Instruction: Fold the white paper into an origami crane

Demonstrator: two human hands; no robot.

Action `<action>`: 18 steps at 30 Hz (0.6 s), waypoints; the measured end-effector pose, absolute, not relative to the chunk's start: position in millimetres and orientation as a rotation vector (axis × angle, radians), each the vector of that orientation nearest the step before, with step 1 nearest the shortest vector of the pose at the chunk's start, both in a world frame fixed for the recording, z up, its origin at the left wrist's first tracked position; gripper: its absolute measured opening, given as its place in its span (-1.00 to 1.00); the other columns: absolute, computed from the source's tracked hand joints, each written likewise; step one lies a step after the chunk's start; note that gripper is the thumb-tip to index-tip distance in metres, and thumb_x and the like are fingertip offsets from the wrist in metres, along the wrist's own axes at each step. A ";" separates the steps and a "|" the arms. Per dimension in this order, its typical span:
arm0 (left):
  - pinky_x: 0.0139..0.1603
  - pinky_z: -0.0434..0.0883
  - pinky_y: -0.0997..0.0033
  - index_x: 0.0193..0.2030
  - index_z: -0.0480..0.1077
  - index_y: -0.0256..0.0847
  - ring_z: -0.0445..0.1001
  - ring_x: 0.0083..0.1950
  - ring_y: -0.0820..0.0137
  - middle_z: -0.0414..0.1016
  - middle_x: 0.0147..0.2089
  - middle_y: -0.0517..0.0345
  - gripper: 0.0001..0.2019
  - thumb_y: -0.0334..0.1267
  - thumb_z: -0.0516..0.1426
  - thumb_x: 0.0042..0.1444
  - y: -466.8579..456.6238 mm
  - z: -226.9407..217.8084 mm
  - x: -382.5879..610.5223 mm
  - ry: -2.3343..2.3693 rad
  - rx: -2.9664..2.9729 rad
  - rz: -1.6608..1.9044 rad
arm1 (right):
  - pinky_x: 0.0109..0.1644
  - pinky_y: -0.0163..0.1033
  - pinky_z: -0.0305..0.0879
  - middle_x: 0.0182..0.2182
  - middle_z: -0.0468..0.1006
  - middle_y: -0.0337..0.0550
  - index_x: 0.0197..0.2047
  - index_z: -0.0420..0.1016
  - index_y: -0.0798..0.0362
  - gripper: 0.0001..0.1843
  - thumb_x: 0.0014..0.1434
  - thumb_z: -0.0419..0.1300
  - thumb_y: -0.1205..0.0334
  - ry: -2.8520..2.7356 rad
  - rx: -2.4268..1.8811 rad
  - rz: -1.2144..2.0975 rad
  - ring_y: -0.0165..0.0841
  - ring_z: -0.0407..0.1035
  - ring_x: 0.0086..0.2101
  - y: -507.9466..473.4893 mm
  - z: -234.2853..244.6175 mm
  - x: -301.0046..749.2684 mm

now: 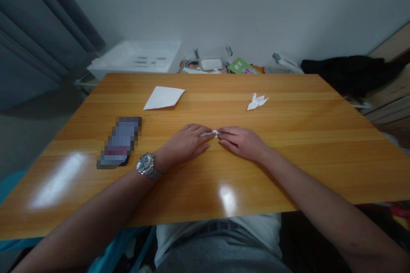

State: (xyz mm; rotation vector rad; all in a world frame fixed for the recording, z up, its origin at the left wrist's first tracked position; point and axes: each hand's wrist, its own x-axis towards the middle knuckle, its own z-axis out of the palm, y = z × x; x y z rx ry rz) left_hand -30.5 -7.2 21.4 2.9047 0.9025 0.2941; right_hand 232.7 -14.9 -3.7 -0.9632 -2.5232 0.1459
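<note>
Evidently both hands are at a small folded white paper [215, 135] on the tabletop [297, 132], mostly hidden between them. Left hand [194, 141] and right hand [242, 143] lie palm down, fingers stretched over its opposite ends; whether either one pinches it, I cannot tell. Beyond the left hand lies a white sheet [164, 97]; beyond the right stands a paper bird [257, 102]. A blurred-out phone [121, 140] sits left of the watch [147, 165].
</note>
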 end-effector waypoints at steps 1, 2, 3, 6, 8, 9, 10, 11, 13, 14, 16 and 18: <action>0.31 0.30 0.10 0.36 0.31 -0.13 0.39 0.24 0.20 0.44 0.25 -0.05 -0.59 -0.16 0.03 0.43 -7.5 21.5 -30.2 0.903 2.905 0.301 | 0.16 -0.04 0.50 0.10 0.61 0.02 0.10 0.60 0.05 -0.69 0.43 0.10 0.20 -2.532 -0.962 0.146 -0.19 0.53 0.04 -14.8 -3.7 233.0; 0.31 0.30 0.10 0.35 0.32 -0.14 0.39 0.23 0.19 0.44 0.24 -0.05 -0.59 -0.16 0.02 0.43 -7.7 21.4 -29.8 0.904 2.905 0.306 | 0.15 -0.04 0.50 0.10 0.61 0.02 0.11 0.59 0.04 -0.69 0.42 0.11 0.20 -2.538 -0.962 0.148 -0.19 0.53 0.04 -14.7 -3.7 233.2; 0.31 0.30 0.10 0.35 0.32 -0.15 0.39 0.23 0.19 0.44 0.24 -0.05 -0.59 -0.16 0.02 0.43 -7.9 21.3 -29.4 0.905 2.905 0.312 | 0.15 -0.04 0.49 0.10 0.60 0.02 0.12 0.59 0.04 -0.68 0.42 0.11 0.20 -2.539 -0.960 0.152 -0.19 0.53 0.04 -14.4 -3.6 233.3; 0.30 0.32 0.10 0.33 0.33 -0.17 0.40 0.22 0.18 0.44 0.22 -0.06 -0.60 -0.16 0.02 0.43 -7.6 20.2 -28.1 0.903 2.899 0.329 | 0.15 -0.02 0.49 0.08 0.61 0.05 0.08 0.61 0.07 -0.69 0.43 0.10 0.21 -2.538 -0.936 0.166 -0.17 0.53 0.03 -13.2 -3.4 232.9; 0.28 0.34 0.11 0.31 0.34 -0.16 0.41 0.22 0.18 0.44 0.21 -0.07 -0.61 -0.15 0.03 0.42 -6.8 18.4 -27.1 0.907 2.884 0.365 | 0.14 -0.01 0.50 0.06 0.62 0.06 0.04 0.63 0.07 -0.71 0.42 0.11 0.23 -2.528 -0.921 0.185 -0.17 0.53 0.03 -12.0 -3.5 232.4; 0.28 0.35 0.11 0.30 0.35 -0.16 0.41 0.22 0.18 0.44 0.21 -0.07 -0.62 -0.15 0.03 0.42 -6.1 17.2 -26.6 0.914 2.873 0.387 | 0.13 -0.01 0.50 0.06 0.62 0.05 0.03 0.63 0.06 -0.72 0.42 0.12 0.25 -2.523 -0.917 0.195 -0.17 0.53 0.02 -11.5 -3.7 232.1; 0.27 0.35 0.11 0.29 0.36 -0.15 0.41 0.22 0.19 0.43 0.21 -0.07 -0.63 -0.15 0.03 0.42 -5.4 15.8 -26.0 0.923 2.862 0.409 | 0.13 -0.01 0.50 0.05 0.62 0.04 0.02 0.64 0.04 -0.73 0.41 0.12 0.26 -2.517 -0.916 0.202 -0.18 0.53 0.02 -10.9 -4.0 231.9; 0.26 0.36 0.11 0.27 0.38 -0.15 0.42 0.21 0.19 0.44 0.20 -0.06 -0.64 -0.15 0.03 0.42 -4.5 14.3 -25.4 0.930 2.850 0.431 | 0.13 -0.02 0.50 0.05 0.62 0.03 0.02 0.64 0.03 -0.74 0.41 0.13 0.26 -2.513 -0.914 0.207 -0.18 0.53 0.02 -10.5 -4.3 231.8; 0.24 0.38 0.13 0.24 0.40 -0.15 0.44 0.18 0.21 0.46 0.17 -0.04 -0.66 -0.16 0.04 0.42 -2.7 11.6 -24.3 0.939 2.823 0.463 | 0.13 -0.02 0.50 0.05 0.62 0.03 0.02 0.64 0.03 -0.74 0.41 0.13 0.26 -2.508 -0.913 0.212 -0.18 0.53 0.02 -9.9 -5.0 231.8; 0.23 0.39 0.14 0.23 0.41 -0.16 0.44 0.17 0.22 0.47 0.15 -0.04 -0.67 -0.16 0.04 0.41 -1.8 10.5 -23.7 0.942 2.810 0.471 | 0.14 -0.02 0.49 0.05 0.62 0.03 0.03 0.63 0.03 -0.73 0.41 0.13 0.26 -2.506 -0.913 0.217 -0.18 0.52 0.03 -9.8 -5.4 231.9; 0.22 0.40 0.15 0.21 0.42 -0.18 0.45 0.16 0.23 0.49 0.13 -0.03 -0.67 -0.17 0.03 0.42 -0.6 9.2 -22.9 0.956 2.788 0.484 | 0.15 -0.02 0.48 0.06 0.62 0.02 0.04 0.62 0.04 -0.73 0.42 0.12 0.24 -2.495 -0.923 0.229 -0.19 0.52 0.04 -10.0 -5.8 231.8; 0.23 0.40 0.15 0.19 0.43 -0.20 0.45 0.16 0.22 0.49 0.13 -0.03 -0.67 -0.16 0.02 0.43 -0.5 9.0 -22.4 0.977 2.785 0.483 | 0.15 -0.03 0.48 0.06 0.62 0.03 0.08 0.61 0.05 -0.71 0.41 0.12 0.24 -2.477 -0.940 0.241 -0.19 0.52 0.04 -10.3 -6.0 231.4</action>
